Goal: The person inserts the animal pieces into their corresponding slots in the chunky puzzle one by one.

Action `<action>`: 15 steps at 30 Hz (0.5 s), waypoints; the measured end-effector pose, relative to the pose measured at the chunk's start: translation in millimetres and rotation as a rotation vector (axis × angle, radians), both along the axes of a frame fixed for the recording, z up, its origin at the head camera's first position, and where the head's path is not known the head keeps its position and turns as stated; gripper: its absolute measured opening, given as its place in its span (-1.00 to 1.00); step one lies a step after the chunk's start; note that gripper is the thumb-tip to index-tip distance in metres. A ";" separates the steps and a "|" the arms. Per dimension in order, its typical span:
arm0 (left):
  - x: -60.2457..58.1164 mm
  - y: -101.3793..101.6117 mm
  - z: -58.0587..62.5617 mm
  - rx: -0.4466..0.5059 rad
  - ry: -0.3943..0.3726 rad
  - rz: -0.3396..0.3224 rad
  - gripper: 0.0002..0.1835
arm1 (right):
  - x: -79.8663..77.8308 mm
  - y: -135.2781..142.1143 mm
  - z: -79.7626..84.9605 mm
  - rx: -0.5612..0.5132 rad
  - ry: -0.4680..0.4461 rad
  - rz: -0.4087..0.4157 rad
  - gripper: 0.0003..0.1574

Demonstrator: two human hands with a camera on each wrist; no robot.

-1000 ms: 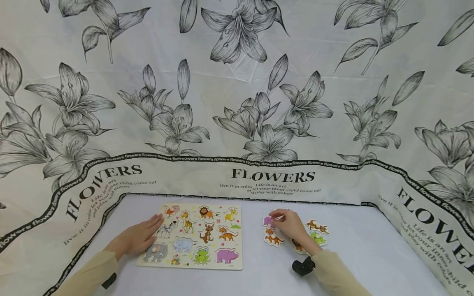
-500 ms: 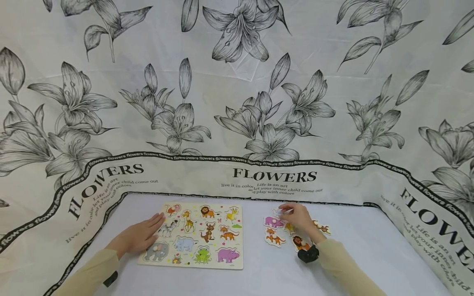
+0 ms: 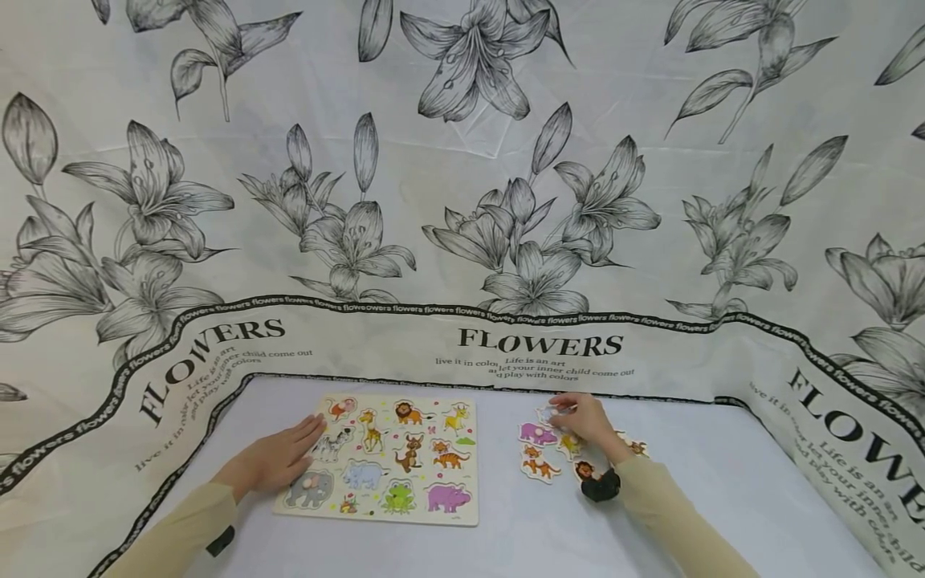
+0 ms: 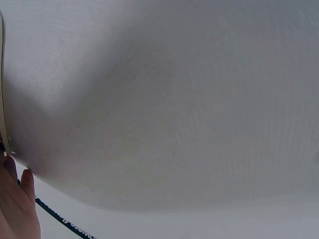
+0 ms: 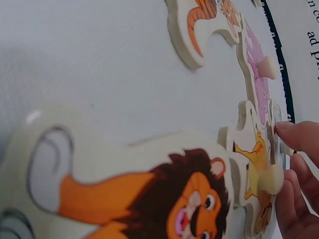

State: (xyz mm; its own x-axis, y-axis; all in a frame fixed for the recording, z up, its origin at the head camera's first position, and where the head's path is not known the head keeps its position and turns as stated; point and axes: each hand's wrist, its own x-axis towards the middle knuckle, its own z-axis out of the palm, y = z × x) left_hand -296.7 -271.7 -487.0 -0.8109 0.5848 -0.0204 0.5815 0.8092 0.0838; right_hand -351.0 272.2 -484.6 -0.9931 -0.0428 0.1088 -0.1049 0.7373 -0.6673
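My left hand point(image 3: 282, 456) lies with straight fingers on the left edge of a wooden animal puzzle board point(image 3: 390, 514); in the left wrist view only part of this hand point(image 4: 19, 204) shows. A grey elephant piece point(image 3: 307, 491) with a knob sits in the board's lower left corner. Right of the board, my right hand point(image 3: 584, 419) pinches the knob of a pale puzzle piece point(image 3: 543, 415) at the back of a loose group. The fingers partly cover it. Beside it lie a purple hippo piece point(image 3: 536, 434) and a yellow animal piece point(image 5: 258, 159) with a knob.
Nearer the front lie a tiger piece point(image 3: 540, 463) and a lion piece point(image 5: 164, 194). Another brown piece point(image 3: 637, 447) is half hidden behind the right wrist. A flower-print cloth point(image 3: 535, 345) rises behind the white table point(image 3: 506, 542).
My right hand has moved from beside the purple hippo piece slightly right and back, to the pale piece, uncovering the hippo. My left hand has stayed on the board's edge.
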 end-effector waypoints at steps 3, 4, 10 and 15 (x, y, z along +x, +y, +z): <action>0.8 0.6 1.4 0.003 0.009 -0.006 -0.40 | -1.5 1.6 0.3 -0.014 -0.038 -0.018 -0.57; 1.1 0.9 1.7 0.006 0.012 -0.007 -0.40 | -1.8 2.2 0.4 -0.015 -0.047 -0.022 -0.57; 2.5 1.9 2.8 -0.002 0.019 0.001 -0.40 | -2.4 4.0 -0.8 -0.014 -0.062 -0.034 -0.55; 3.5 2.1 3.7 0.002 0.009 0.008 -0.40 | -2.5 4.2 -1.9 -0.008 -0.057 -0.028 -0.62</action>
State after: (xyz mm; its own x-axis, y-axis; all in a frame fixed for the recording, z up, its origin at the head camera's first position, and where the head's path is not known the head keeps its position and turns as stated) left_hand -293.3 -269.6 -483.3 -0.8158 0.5783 -0.0120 0.5757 0.8138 0.0800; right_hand -353.6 276.4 -486.5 -0.9985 -0.0142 0.0520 -0.0457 0.7343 -0.6773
